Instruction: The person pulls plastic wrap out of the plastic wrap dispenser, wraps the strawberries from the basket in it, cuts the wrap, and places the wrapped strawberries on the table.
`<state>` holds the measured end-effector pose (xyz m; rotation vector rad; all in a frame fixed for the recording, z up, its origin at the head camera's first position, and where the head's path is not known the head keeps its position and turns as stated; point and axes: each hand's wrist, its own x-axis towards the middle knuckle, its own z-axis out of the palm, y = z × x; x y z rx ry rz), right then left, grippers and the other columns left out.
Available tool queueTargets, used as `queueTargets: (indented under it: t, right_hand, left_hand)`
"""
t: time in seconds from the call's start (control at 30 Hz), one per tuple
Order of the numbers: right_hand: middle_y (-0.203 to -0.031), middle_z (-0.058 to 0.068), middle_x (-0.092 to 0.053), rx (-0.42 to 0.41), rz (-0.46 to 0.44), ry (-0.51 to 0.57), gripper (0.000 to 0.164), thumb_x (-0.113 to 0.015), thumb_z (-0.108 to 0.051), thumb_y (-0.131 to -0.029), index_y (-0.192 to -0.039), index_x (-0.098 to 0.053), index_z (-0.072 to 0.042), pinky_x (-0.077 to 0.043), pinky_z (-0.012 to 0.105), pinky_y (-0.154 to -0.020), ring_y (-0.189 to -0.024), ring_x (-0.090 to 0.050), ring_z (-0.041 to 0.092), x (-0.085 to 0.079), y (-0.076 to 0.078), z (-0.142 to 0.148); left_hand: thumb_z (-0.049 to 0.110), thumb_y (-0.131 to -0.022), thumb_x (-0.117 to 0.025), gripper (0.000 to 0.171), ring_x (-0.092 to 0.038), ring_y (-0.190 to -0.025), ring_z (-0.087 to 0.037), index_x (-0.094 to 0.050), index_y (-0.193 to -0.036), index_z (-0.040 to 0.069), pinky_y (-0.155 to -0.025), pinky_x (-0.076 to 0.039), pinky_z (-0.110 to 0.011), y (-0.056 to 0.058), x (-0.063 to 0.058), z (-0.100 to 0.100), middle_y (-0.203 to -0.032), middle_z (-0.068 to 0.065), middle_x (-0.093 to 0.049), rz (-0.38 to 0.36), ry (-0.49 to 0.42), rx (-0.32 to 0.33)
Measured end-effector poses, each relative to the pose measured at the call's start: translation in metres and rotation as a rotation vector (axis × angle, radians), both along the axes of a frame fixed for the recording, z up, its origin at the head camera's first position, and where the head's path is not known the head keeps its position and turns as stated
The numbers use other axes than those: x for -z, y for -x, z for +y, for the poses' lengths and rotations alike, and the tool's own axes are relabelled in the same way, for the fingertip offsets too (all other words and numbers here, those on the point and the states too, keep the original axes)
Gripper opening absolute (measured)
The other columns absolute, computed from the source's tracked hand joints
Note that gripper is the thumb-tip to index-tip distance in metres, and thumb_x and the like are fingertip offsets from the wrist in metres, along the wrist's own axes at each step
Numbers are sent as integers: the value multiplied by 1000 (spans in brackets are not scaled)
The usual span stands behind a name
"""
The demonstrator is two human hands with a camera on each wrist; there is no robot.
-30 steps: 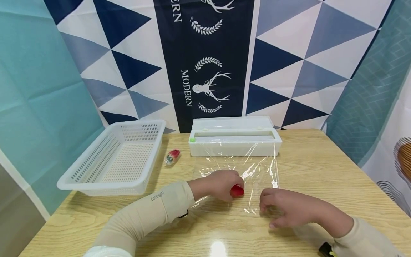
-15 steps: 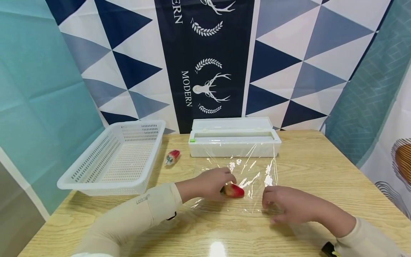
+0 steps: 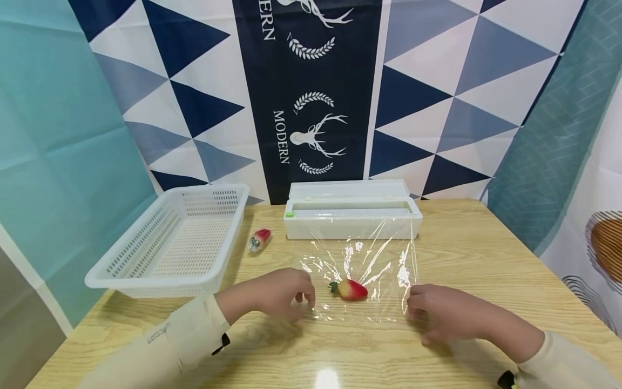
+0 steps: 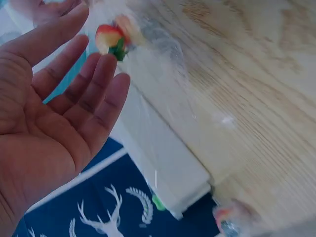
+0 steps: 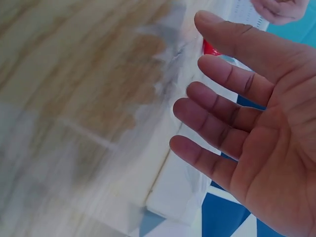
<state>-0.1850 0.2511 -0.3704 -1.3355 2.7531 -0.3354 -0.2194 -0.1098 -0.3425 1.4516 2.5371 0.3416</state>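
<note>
A red and pale-yellow strawberry with green leaves lies on a sheet of clear plastic wrap. The sheet stretches over the table from a white wrap dispenser with its lid raised. At the sheet's left edge is my left hand, its fingers loosely bent and nothing in its palm in the left wrist view. My right hand is by the opposite edge. In the right wrist view its fingers are spread and relaxed, with thumb and forefinger apart.
A white perforated basket stands at the left of the wooden table. Between basket and dispenser lies another strawberry, wrapped in film. A patterned cloth hangs behind the table.
My left hand has let go of the strawberry, leaving it on the film, and has moved left to the sheet's edge. My right hand has shifted slightly to the right.
</note>
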Motion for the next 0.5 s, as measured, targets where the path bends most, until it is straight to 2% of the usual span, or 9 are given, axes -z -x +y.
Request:
queueTargets:
  t: [0.1, 0.23, 0.37, 0.5]
  right_hand:
    - [-84, -16, -44, 13, -8, -13, 37, -88, -18, -64, -85, -58, -23, -41, 23, -62, -73, -40, 0, 2, 0, 1]
    - [-86, -17, -46, -18, -7, -2, 33, -87, -16, -67, -84, -61, -24, -42, 23, -63, -74, -41, 0, 5, 0, 2]
    - [-87, -18, -48, -69, 23, 29, 29, -85, -10, -69, -80, -62, -25, -45, 22, -63, -74, -43, -2, 7, 1, 4]
    - [-84, -18, -46, -82, 54, 59, 33, -83, -2, -69, -75, -59, -25, -45, 20, -60, -73, -44, -3, 9, 1, 5]
  left_hand:
    - [8, -73, -84, 24, -59, -81, -7, -70, -92, 10, -74, -47, -16, -3, 0, -10, -89, 3, -63, -20, -23, -3]
    - [10, -74, -83, 20, -54, -76, -5, -70, -90, 9, -71, -46, -16, -7, 7, -16, -82, 5, -61, -45, -7, -27]
    - [15, -75, -84, 19, -48, -69, -1, -69, -85, 11, -66, -44, -15, -9, 16, -19, -75, 9, -56, -41, 44, -58]
    - [12, -74, -85, 17, -50, -67, 1, -68, -79, 13, -66, -44, -14, -8, 20, -21, -73, 12, -57, -15, 75, -66]
